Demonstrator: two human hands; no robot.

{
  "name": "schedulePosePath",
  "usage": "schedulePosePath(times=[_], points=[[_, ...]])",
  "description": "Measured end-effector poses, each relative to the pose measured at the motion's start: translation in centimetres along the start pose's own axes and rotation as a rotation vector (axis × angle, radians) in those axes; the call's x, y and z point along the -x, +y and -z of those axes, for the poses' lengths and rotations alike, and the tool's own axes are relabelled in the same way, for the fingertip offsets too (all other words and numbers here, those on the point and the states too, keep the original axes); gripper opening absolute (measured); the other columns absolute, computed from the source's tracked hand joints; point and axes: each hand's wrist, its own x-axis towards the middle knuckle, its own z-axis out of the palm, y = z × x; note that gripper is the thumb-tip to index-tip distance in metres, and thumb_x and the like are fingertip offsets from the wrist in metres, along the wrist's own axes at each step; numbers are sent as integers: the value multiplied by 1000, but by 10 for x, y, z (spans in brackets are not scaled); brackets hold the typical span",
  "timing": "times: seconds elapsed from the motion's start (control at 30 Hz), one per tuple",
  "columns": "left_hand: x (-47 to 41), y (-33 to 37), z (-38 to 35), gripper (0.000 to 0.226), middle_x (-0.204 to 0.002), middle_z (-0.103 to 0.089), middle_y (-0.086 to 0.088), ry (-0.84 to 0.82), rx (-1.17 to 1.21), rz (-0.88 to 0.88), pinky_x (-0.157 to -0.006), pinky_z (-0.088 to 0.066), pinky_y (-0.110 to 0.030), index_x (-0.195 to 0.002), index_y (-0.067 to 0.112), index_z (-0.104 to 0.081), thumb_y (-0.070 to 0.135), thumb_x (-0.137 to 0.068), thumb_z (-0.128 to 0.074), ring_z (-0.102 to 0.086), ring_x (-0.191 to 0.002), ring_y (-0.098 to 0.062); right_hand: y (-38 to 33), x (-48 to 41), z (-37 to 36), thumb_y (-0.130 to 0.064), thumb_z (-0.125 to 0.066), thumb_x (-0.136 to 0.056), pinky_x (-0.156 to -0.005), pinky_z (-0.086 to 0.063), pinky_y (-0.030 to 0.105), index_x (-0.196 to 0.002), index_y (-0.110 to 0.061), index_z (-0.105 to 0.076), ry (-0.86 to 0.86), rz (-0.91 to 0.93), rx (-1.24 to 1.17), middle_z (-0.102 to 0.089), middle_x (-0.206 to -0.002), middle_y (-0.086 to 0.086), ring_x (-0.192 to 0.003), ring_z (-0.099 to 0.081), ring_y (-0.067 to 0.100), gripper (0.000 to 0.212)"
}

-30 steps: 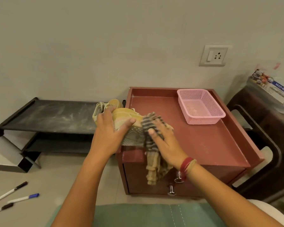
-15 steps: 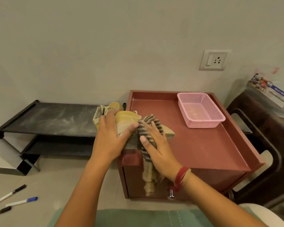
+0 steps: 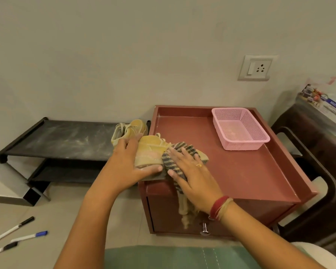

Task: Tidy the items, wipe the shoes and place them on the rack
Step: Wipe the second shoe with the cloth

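A small yellow shoe [image 3: 151, 150] lies on its side at the front left corner of the red cabinet top [image 3: 241, 171]. My left hand [image 3: 132, 164] grips it, thumb under the sole. My right hand [image 3: 190, 171] presses a striped cloth [image 3: 175, 162] flat against the shoe; the cloth's end hangs down over the cabinet front. A second yellow shoe [image 3: 130, 131] sits on the right end of the black rack's top shelf [image 3: 62, 140], just behind my left hand.
A pink mesh basket [image 3: 241, 129] stands at the back right of the cabinet top. Three markers [image 3: 17, 235] lie on the floor at the lower left. A dark chair [image 3: 318, 171] with a box on it stands to the right. The rack shelf is dusty.
My right hand has slid the cloth along the shoe, first left towards my left hand, then back right. The left hand keeps its hold on the shoe.
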Motion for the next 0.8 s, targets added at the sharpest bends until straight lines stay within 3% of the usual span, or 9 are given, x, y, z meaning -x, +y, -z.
schedulePosePath(times=[0.07, 0.17, 0.23, 0.3, 0.37, 0.53, 0.63, 0.7, 0.8], points=[[1, -1, -4, 108, -148, -26, -7, -50, -101, 10, -100, -35, -34, -151, 28, -13, 61, -68, -73, -30, -135, -24, 9, -4, 3, -54, -22, -96, -118, 4, 35, -146, -38, -18, 57, -123, 183, -15, -152, -21, -144, -4, 4, 53], [-1, 2, -15, 104, -146, -25, -8, -65, -125, 20, -91, -38, -33, -152, 26, -9, 53, -73, -72, -37, -130, -28, 16, -15, 7, -49, -25, -98, -118, 3, 39, -147, -32, -24, 140, -350, 181, -22, -154, -13, -145, -11, 12, 51], [-5, 3, -19, 104, -141, -29, -9, -41, -114, 25, -85, -38, -31, -150, 26, -12, 52, -69, -71, -40, -125, -29, 8, -16, 6, -46, -29, -99, -118, -1, 39, -146, -31, -27, 133, -304, 97, -22, -155, -10, -146, -9, 16, 50], [-7, 3, -21, 106, -139, -31, -8, -27, -116, 36, -86, -40, -34, -147, 26, -17, 56, -63, -74, -41, -125, -30, -5, -8, 3, -43, -34, -99, -117, 2, 34, -146, -31, -27, 59, -136, 55, -21, -155, -12, -146, -7, 15, 49], [-8, 5, -23, 109, -138, -33, -8, -5, -94, 51, -90, -41, -37, -144, 26, -23, 66, -56, -75, -41, -126, -30, -9, 2, 2, -44, -32, -99, -116, 5, 32, -146, -34, -23, -11, -12, 144, -19, -155, -16, -145, -7, 12, 49], [-8, 14, -24, 103, -132, -40, -7, 45, -154, 128, -88, -42, -35, -137, 20, -35, 77, -57, -68, -44, -121, -25, 15, -10, 14, -45, -28, -99, -119, -2, 38, -147, -30, -25, 102, -233, 336, -22, -155, -11, -145, -13, 15, 50], [-8, 16, -25, 95, -127, -42, -7, 89, -137, 104, -86, -40, -31, -134, 15, -40, 68, -62, -70, -44, -118, -24, -5, -3, 3, -44, -34, -99, -118, -3, 29, -146, -27, -28, -14, -30, 92, -25, -154, -10, -145, -10, 13, 51], [-8, 17, -25, 94, -128, -41, -6, 93, -116, 102, -87, -38, -31, -136, 14, -39, 63, -63, -73, -43, -119, -24, -3, 1, 5, -47, -31, -98, -117, -2, 28, -146, -29, -27, -39, 14, 101, -28, -153, -11, -144, -12, 11, 51], [-8, 20, -26, 98, -126, -40, -4, 127, -123, 81, -91, -40, -33, -135, 17, -40, 66, -58, -77, -42, -118, -22, 21, -8, 19, -49, -26, -99, -118, -1, 36, -146, -28, -28, 93, -201, 328, -29, -153, -9, -145, -14, 14, 52]])
